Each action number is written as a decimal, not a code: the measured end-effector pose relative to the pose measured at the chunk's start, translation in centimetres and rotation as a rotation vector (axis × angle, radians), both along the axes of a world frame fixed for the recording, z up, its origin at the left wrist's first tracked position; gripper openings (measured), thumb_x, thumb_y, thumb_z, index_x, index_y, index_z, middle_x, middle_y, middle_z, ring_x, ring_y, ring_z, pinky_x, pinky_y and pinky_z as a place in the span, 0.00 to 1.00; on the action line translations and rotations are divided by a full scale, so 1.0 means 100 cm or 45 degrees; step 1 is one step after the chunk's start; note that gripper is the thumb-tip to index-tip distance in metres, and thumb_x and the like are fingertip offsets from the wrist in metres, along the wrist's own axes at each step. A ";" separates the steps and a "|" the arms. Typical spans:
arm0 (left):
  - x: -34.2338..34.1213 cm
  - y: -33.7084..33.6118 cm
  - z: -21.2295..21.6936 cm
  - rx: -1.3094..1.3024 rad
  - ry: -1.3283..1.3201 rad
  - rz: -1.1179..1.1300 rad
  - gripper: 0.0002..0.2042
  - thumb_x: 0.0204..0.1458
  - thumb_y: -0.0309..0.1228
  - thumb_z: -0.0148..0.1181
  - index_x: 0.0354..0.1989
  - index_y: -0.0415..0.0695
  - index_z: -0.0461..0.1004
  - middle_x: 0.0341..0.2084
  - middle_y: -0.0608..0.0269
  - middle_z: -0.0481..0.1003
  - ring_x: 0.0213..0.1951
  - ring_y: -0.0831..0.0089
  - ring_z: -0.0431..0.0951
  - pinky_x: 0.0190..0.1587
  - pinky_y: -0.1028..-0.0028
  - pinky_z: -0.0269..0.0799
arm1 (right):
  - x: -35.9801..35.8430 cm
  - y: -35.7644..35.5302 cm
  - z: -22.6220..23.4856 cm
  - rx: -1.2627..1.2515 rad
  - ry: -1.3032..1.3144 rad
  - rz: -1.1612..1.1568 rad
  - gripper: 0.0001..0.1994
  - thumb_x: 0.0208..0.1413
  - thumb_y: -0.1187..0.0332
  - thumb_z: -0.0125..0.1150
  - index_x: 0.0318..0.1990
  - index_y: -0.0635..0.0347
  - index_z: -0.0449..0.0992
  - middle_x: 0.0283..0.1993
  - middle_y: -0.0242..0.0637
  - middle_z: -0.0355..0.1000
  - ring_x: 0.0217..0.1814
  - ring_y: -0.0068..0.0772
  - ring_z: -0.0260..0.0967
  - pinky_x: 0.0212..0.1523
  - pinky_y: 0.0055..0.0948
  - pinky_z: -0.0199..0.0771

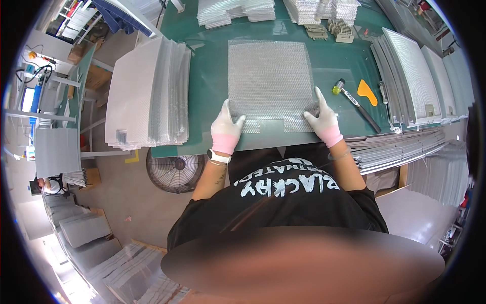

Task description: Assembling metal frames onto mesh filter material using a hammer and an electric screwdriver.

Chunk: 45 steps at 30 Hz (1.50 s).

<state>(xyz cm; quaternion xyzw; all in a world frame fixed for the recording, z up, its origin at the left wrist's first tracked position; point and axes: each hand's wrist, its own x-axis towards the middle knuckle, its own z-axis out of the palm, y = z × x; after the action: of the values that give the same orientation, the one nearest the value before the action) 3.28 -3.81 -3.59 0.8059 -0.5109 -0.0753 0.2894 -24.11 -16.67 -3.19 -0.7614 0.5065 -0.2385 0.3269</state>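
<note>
A square sheet of clear bubble wrap [269, 81] lies flat on the green table [207, 86]. My left hand [226, 127], in a white and pink glove, pinches the sheet's near left corner. My right hand [324, 119], gloved the same way, holds the near right corner with its index finger stretched along the sheet's edge. Both hands rest at the table's front edge, and a watch sits on my left wrist.
A tall stack of grey panels [147, 96] stands left of the sheet. A rubber mallet [354, 101] and an orange scraper [367, 91] lie to the right, beside more stacked panels [412, 76]. Bubble wrap piles [235, 11] sit at the far edge. A floor fan [174, 172] stands below the table.
</note>
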 end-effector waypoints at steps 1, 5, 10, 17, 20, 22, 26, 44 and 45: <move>0.000 0.000 -0.001 0.027 -0.014 0.014 0.34 0.46 0.39 0.66 0.61 0.39 0.61 0.45 0.43 0.75 0.44 0.49 0.77 0.46 0.60 0.73 | 0.000 0.000 0.000 0.001 0.000 0.001 0.43 0.44 0.70 0.67 0.70 0.56 0.52 0.25 0.39 0.67 0.25 0.28 0.64 0.32 0.28 0.71; 0.000 0.000 0.000 0.029 -0.033 0.002 0.34 0.46 0.39 0.66 0.61 0.40 0.61 0.45 0.44 0.75 0.44 0.49 0.77 0.46 0.61 0.73 | 0.000 0.001 0.007 0.049 0.052 0.063 0.40 0.46 0.66 0.66 0.68 0.56 0.55 0.48 0.49 0.72 0.40 0.45 0.72 0.46 0.35 0.73; 0.000 0.001 0.000 0.031 -0.038 -0.001 0.34 0.47 0.39 0.66 0.61 0.40 0.61 0.45 0.44 0.75 0.45 0.49 0.77 0.46 0.60 0.73 | -0.002 -0.003 -0.001 -0.076 0.000 0.135 0.36 0.48 0.66 0.65 0.66 0.56 0.58 0.56 0.48 0.69 0.52 0.48 0.71 0.53 0.36 0.71; 0.000 -0.004 0.008 0.146 -0.075 0.045 0.35 0.46 0.40 0.66 0.61 0.40 0.60 0.48 0.45 0.73 0.47 0.51 0.76 0.47 0.62 0.73 | -0.005 -0.014 -0.005 -0.085 0.086 0.219 0.32 0.50 0.65 0.63 0.64 0.59 0.62 0.60 0.51 0.67 0.60 0.48 0.66 0.59 0.36 0.67; 0.005 -0.015 0.019 0.331 0.001 0.094 0.36 0.44 0.39 0.68 0.62 0.41 0.60 0.56 0.46 0.68 0.55 0.50 0.70 0.56 0.59 0.66 | -0.004 -0.017 0.001 -0.079 0.220 0.238 0.31 0.51 0.61 0.62 0.63 0.58 0.62 0.59 0.52 0.66 0.61 0.50 0.64 0.60 0.38 0.66; 0.015 -0.019 0.023 0.044 -0.358 -0.246 0.35 0.46 0.40 0.64 0.64 0.44 0.60 0.62 0.46 0.60 0.63 0.47 0.60 0.65 0.52 0.53 | 0.000 -0.023 0.018 -0.052 0.321 0.241 0.31 0.52 0.59 0.61 0.63 0.58 0.62 0.58 0.52 0.67 0.61 0.51 0.64 0.61 0.38 0.65; 0.028 -0.018 -0.001 0.272 -0.410 -0.528 0.32 0.49 0.42 0.55 0.65 0.47 0.60 0.65 0.48 0.56 0.66 0.43 0.53 0.68 0.45 0.41 | 0.005 -0.085 0.046 -0.014 0.492 0.442 0.32 0.50 0.53 0.62 0.60 0.60 0.66 0.53 0.53 0.68 0.58 0.56 0.65 0.60 0.40 0.66; 0.011 -0.029 0.041 -0.105 -0.317 -0.201 0.39 0.44 0.41 0.68 0.65 0.42 0.58 0.65 0.43 0.54 0.67 0.43 0.51 0.68 0.47 0.39 | 0.080 -0.338 0.127 -0.436 0.054 -0.352 0.37 0.50 0.48 0.58 0.63 0.64 0.63 0.54 0.62 0.69 0.61 0.56 0.66 0.61 0.42 0.65; 0.010 -0.029 0.042 -0.108 -0.316 -0.196 0.39 0.44 0.41 0.68 0.65 0.42 0.58 0.65 0.43 0.54 0.67 0.43 0.51 0.68 0.47 0.39 | 0.075 -0.334 0.126 -0.440 0.055 -0.347 0.37 0.50 0.48 0.58 0.63 0.64 0.63 0.54 0.62 0.69 0.61 0.56 0.66 0.61 0.42 0.65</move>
<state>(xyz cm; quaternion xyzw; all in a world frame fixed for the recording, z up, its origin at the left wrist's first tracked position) 4.29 -6.72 0.61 0.7546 -0.6057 0.0244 0.2511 -16.65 -50.11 9.42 -0.7354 0.5633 -0.3474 0.1454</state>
